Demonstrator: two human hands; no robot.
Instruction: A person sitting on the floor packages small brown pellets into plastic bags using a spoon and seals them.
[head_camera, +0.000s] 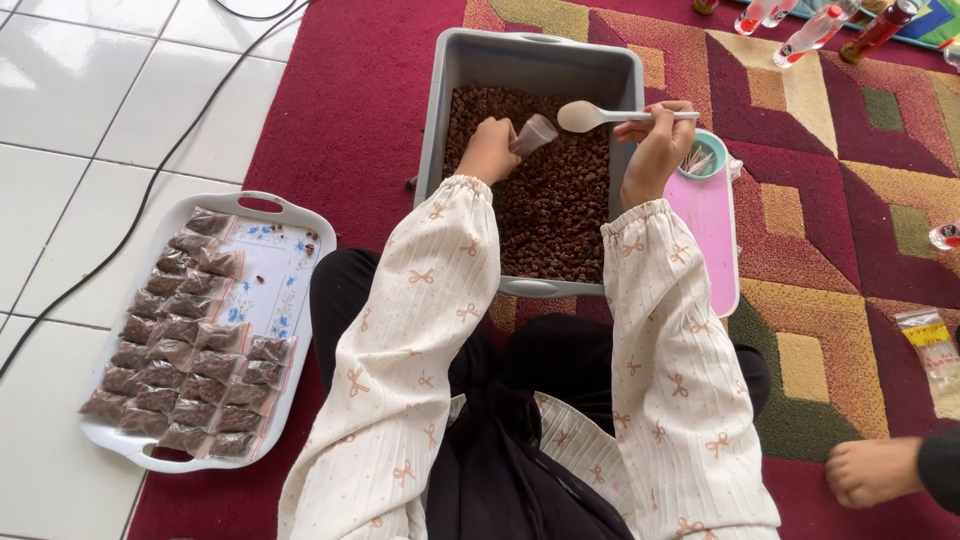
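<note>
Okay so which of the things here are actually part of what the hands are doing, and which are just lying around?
In use:
left hand holding a small clear bag
right hand holding a white spoon
grey tub of dark brown bits
white tray with filled bags

Lying about:
pink tray
bottles with red caps
black cable
another person's hand

Looks like somebody's living room floor turned into a little home packing spot.

White tiled floor (70, 110) with a patterned red rug (340, 110) over it, everyone's sitting right on the ground, no workbench anywhere. A grey tub (540, 55) of small brown bits sits on the rug, a flowery serving tray (275, 265) holds rows of filled little bags (175, 370), and a black cable (150, 185) trails across the tiles.
</note>
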